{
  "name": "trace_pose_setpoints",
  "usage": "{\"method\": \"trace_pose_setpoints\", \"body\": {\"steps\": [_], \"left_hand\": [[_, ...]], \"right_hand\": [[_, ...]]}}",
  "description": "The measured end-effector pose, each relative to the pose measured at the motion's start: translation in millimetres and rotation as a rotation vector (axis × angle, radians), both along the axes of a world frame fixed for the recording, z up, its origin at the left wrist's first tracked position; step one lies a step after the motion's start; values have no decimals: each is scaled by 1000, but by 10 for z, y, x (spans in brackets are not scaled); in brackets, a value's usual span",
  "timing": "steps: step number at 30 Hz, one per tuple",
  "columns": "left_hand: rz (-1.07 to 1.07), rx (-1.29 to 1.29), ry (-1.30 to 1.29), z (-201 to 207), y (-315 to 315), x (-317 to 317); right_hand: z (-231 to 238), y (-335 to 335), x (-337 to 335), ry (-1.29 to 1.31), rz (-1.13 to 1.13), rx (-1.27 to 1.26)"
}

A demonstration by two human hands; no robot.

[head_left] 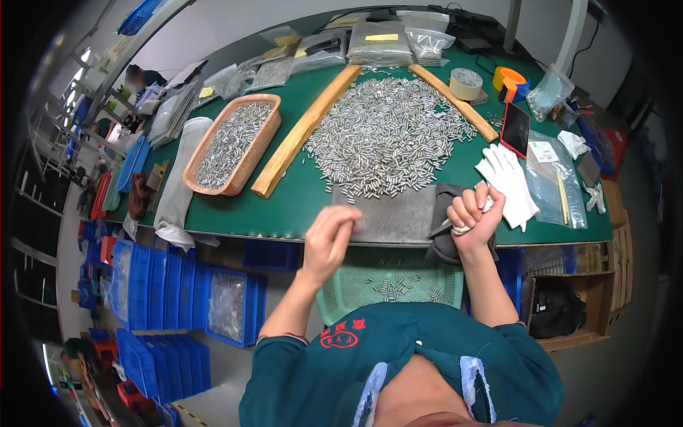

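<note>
A wide pile of small silvery metal pins [388, 135] lies spread on the green table. My left hand [329, 242] hovers just over the table's front edge, left of a grey mat [384, 212]. Its fingers are curled together in a pinch, and anything between them is too small to make out. To the right, my right hand [475, 217] is closed in a fist around a whitish, cloth-like wad [461, 230] that pokes out at both ends. Beneath that fist lies a dark grey cloth [445, 220], with a white glove [509, 186] beside it.
Two wooden bars [307, 132] flank the pile. A pink basket [236, 146] full of pins stands left. Tape rolls [466, 84], a phone [515, 130] and a plastic bag [562, 188] lie right. Below the edge sits a green basket [348, 285] with some pins; blue bins [160, 285] are stacked left.
</note>
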State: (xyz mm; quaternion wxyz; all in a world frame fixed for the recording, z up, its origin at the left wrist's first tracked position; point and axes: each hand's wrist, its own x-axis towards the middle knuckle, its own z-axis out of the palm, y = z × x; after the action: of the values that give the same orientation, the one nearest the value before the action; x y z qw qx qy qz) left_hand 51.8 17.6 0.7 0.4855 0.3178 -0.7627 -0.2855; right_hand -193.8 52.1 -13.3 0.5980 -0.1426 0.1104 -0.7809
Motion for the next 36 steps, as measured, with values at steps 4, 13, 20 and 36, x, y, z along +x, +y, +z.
{"method": "trace_pose_setpoints", "body": {"steps": [4,13,20,36], "left_hand": [[-6,256,-120,-318,419,131],[-407,506,-493,-751,716,140],[49,446,31,35,98,373],[316,-138,-568,-144,-344,62]], "right_hand": [[16,7,10,23,-14,-4],[16,-24,52,56,-25,-4],[5,19,25,83,-49,-20],[20,31,17,67,-43,-5]]}}
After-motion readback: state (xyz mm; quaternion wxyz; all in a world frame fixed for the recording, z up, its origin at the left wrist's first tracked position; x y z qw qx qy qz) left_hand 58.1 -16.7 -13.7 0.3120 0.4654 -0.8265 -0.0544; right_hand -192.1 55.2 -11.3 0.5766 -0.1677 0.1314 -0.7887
